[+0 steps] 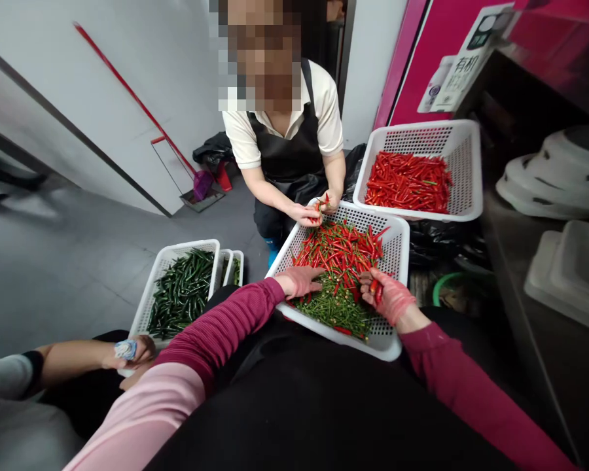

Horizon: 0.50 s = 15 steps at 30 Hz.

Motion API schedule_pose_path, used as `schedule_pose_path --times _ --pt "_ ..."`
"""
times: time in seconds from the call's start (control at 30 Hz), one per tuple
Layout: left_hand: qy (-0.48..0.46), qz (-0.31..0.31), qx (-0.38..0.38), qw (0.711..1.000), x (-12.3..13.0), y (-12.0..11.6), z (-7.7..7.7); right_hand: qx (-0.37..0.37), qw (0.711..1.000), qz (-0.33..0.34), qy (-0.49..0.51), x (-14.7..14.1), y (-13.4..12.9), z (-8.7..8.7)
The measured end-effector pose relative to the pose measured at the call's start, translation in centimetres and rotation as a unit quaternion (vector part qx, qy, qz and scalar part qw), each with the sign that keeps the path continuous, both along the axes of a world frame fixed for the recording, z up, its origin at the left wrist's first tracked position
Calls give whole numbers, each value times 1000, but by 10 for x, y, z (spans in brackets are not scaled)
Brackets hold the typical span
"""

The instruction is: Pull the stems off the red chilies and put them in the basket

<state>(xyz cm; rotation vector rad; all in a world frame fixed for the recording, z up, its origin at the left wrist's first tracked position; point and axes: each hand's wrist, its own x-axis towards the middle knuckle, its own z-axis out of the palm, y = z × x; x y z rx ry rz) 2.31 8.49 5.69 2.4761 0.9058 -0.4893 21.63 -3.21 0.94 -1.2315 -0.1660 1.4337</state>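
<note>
The red peppers [343, 245] lie heaped just beyond the fingers of both hands, filling the far part of a white basket [390, 350]. Nearer, in the gap between the two hands, is a mat of what look like green stems [334, 311]. The left hand [300, 281] rests at the edge of the heap, fingers spread and loose, gripping nothing that shows. The right hand [387, 299] is raised at the opposite side, its fingers curled around a couple of red peppers.

The step in hand appears to be picking peppers out from the stemmy heap and gathering them in the right palm. From here, the next move would call for the left fingers to pinch one pepper without dragging stems along, while the right fingers keep their hold.

Across from the fingers, a co-worker's hands [308, 214] hold more red peppers over the far rim. Beyond the right fingers, a second basket [466, 150] carries a pile of bright red peppers [407, 183]. Well left of the left fingers, dark green peppers [181, 291] fill a third basket [186, 246]. Further right of the right hand, plastic tubs [576, 268] sit on a dark table [515, 261].
</note>
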Motion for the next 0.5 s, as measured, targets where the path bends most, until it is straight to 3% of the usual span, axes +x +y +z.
schedule_pose_path --times 0.07,0.2,0.3,0.43,0.5 --pt "63 -29 49 996 -5 10 -7 15 999 -1 30 4 -6 0" --pt "103 -119 83 984 -3 11 -28 6 1000 9 29 -8 -10 -1" --pt "111 -123 101 981 2 10 -40 -5 999 49 22 -20 -9 0" --pt "31 -177 65 982 -2 18 -41 -10 996 88 -9 -29 -10 2" --pt "-37 -161 40 985 -6 21 -34 -15 995 84 -51 -33 -10 3"
